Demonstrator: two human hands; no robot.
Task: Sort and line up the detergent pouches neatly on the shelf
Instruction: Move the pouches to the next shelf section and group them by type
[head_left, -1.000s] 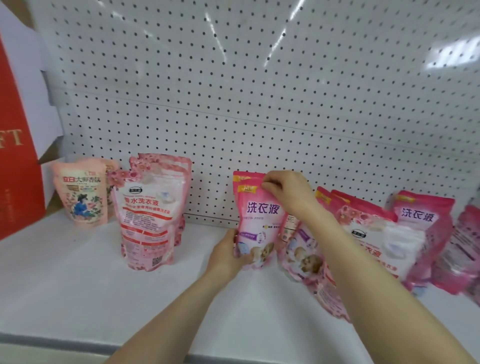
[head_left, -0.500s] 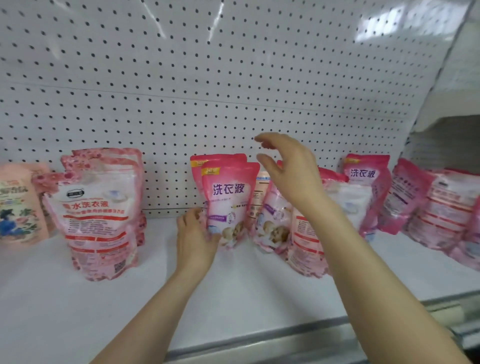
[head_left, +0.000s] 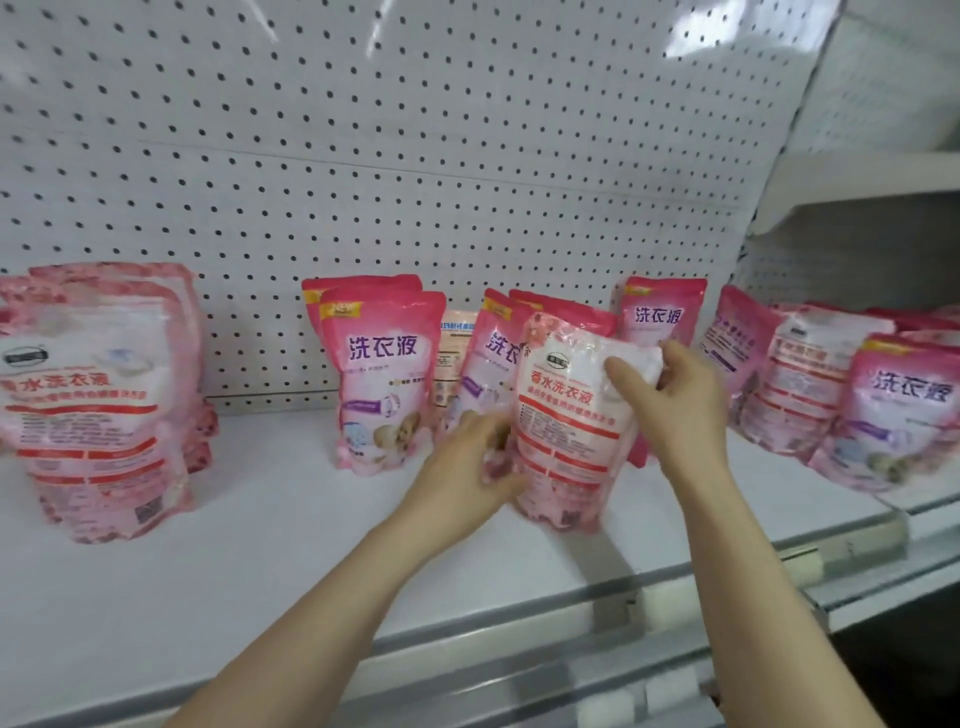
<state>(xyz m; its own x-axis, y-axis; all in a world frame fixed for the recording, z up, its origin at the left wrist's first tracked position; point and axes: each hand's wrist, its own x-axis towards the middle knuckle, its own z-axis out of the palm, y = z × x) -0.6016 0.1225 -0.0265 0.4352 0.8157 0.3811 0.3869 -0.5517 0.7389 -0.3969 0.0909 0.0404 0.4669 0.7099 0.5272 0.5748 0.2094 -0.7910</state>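
Observation:
A white-and-red floral detergent pouch stands at the middle of the white shelf. My right hand grips its upper right corner, and my left hand grips its lower left edge. To its left two pink pouches with purple labels stand one behind the other against the pegboard. A matching stack of white-and-red pouches stands at the far left. Behind the held pouch lean more pink pouches and a pale peach pouch, partly hidden.
A jumble of pink and white-and-red pouches leans at the right end of the shelf. The white pegboard wall backs the shelf. A metal price rail runs along the front edge. Another shelf bay adjoins on the right.
Both hands left the pink purple-label pouch, which now stands alone. They moved right and took hold of the white-and-red pouch. The view swung right.

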